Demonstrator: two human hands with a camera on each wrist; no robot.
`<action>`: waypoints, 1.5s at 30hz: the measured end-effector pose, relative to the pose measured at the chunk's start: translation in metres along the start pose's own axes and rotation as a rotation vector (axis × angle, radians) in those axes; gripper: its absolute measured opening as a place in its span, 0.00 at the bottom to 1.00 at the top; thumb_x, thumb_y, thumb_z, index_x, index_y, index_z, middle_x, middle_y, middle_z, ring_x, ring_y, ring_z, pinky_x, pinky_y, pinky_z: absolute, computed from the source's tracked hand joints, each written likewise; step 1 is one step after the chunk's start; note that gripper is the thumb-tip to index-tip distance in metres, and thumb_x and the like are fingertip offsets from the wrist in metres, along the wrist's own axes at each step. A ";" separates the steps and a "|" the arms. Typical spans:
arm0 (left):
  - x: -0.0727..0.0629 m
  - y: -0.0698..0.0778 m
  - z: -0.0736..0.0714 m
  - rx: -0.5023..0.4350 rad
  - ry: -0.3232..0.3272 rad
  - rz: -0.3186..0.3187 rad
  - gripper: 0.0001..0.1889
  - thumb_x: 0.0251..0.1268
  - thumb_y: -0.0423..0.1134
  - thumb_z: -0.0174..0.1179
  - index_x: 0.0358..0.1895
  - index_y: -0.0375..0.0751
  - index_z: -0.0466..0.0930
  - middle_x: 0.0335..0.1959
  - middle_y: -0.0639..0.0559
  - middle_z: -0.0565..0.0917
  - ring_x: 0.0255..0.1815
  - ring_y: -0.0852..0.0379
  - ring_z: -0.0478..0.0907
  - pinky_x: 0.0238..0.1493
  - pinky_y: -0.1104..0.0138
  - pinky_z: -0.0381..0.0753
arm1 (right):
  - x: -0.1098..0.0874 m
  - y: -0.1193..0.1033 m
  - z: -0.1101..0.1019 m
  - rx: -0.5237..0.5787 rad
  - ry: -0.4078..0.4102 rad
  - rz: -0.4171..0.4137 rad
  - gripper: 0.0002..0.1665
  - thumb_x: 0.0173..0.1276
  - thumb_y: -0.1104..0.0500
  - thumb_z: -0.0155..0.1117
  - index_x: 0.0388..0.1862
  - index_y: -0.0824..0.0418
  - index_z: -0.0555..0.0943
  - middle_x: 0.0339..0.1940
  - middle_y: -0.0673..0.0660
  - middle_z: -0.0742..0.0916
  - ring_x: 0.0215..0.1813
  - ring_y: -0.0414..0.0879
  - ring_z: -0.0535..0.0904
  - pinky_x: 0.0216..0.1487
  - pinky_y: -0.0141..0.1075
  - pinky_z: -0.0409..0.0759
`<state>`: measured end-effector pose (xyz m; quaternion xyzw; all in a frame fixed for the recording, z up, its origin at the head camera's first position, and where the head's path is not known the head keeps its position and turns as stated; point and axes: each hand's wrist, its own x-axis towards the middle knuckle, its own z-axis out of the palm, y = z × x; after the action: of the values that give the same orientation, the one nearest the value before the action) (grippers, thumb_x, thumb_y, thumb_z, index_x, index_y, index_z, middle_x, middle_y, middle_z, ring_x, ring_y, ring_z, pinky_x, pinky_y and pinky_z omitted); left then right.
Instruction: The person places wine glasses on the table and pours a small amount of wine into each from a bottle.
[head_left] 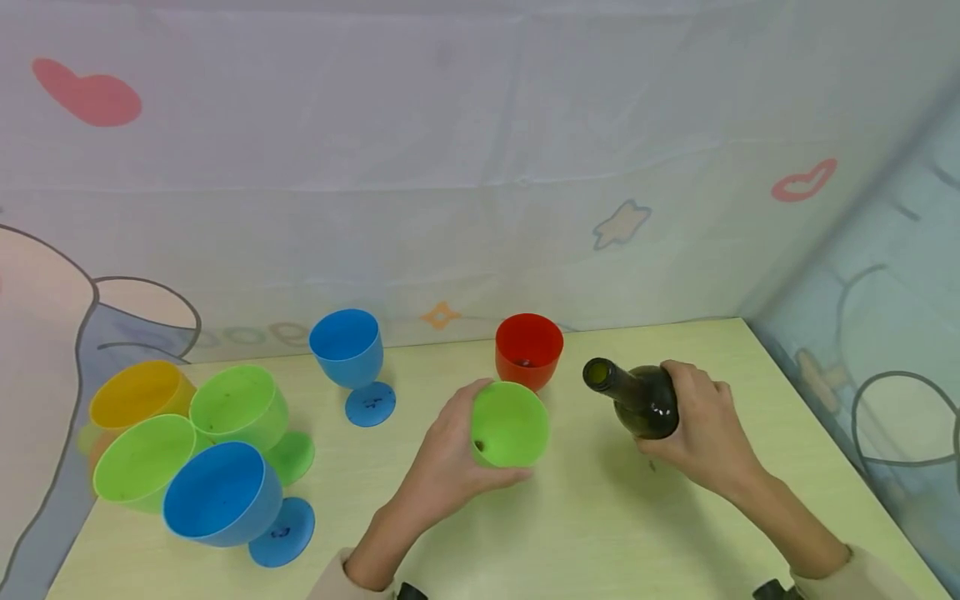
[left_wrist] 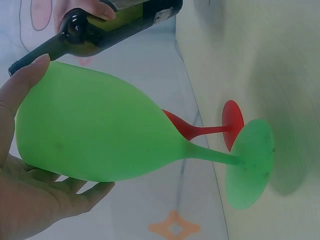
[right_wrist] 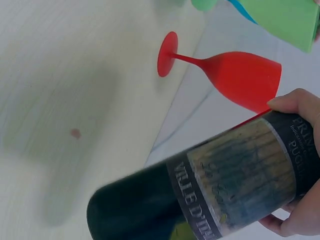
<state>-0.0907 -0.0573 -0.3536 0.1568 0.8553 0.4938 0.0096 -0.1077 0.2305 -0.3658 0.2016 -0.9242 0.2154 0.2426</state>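
My left hand (head_left: 453, 454) holds a green plastic wine glass (head_left: 510, 423) round its bowl, thumb on one side and fingers on the other. A small dark speck shows inside the bowl. Whether the glass's foot (left_wrist: 250, 165) touches the table cannot be told. With my right hand (head_left: 701, 425) I grip a dark wine bottle (head_left: 648, 400) by its labelled body (right_wrist: 240, 175). Raised above the table, the bottle tilts so its open mouth points left, apart from the glass in the head view. Behind the green glass stands a red wine glass (head_left: 528, 346).
On the left side of the pale table (head_left: 585, 533) cluster a yellow glass (head_left: 138, 396), two green glasses (head_left: 243, 408) and a blue glass (head_left: 225, 496). Another blue glass (head_left: 348, 346) stands toward the back. A printed cloth (head_left: 450, 167) hangs behind the table.
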 end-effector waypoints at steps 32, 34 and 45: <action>0.003 0.005 -0.002 -0.045 -0.021 0.039 0.46 0.37 0.42 0.75 0.63 0.37 0.59 0.52 0.50 0.72 0.49 0.50 0.70 0.44 0.55 0.75 | 0.018 -0.008 -0.009 -0.467 0.066 -0.361 0.45 0.20 0.56 0.77 0.42 0.73 0.70 0.36 0.69 0.77 0.40 0.64 0.74 0.35 0.58 0.70; 0.003 0.005 -0.002 -0.049 -0.021 0.037 0.46 0.37 0.42 0.75 0.63 0.37 0.59 0.52 0.50 0.72 0.49 0.50 0.70 0.44 0.55 0.75 | 0.020 -0.009 -0.010 -0.473 0.069 -0.370 0.44 0.21 0.57 0.76 0.41 0.72 0.70 0.36 0.69 0.77 0.39 0.63 0.74 0.35 0.58 0.70; 0.004 0.004 -0.002 -0.046 -0.010 0.054 0.45 0.36 0.42 0.75 0.62 0.38 0.60 0.51 0.51 0.73 0.49 0.52 0.70 0.43 0.55 0.75 | 0.024 -0.012 -0.017 -0.529 0.063 -0.402 0.44 0.20 0.56 0.77 0.41 0.72 0.69 0.36 0.68 0.76 0.38 0.62 0.73 0.35 0.57 0.70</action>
<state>-0.0934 -0.0561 -0.3486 0.1822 0.8389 0.5128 0.0040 -0.1155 0.2225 -0.3362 0.3031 -0.8818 -0.0782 0.3528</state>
